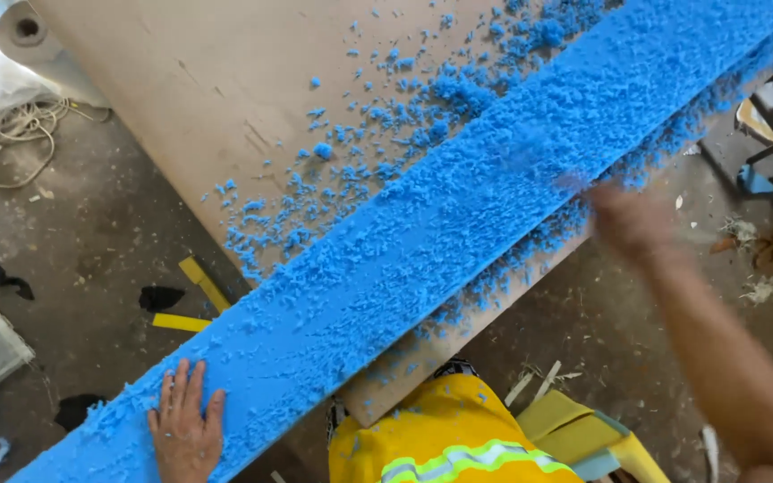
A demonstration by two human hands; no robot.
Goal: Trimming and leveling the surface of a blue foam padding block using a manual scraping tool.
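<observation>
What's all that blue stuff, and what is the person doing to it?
A person in a yellow safety vest leans over a long blue foam strip lying across a brown board. The left hand is pressed flat on the near end of the foam. The right hand is a blur at the foam's edge, so what it holds, if anything, cannot be told. Blue crumbs are scattered over the board.
</observation>
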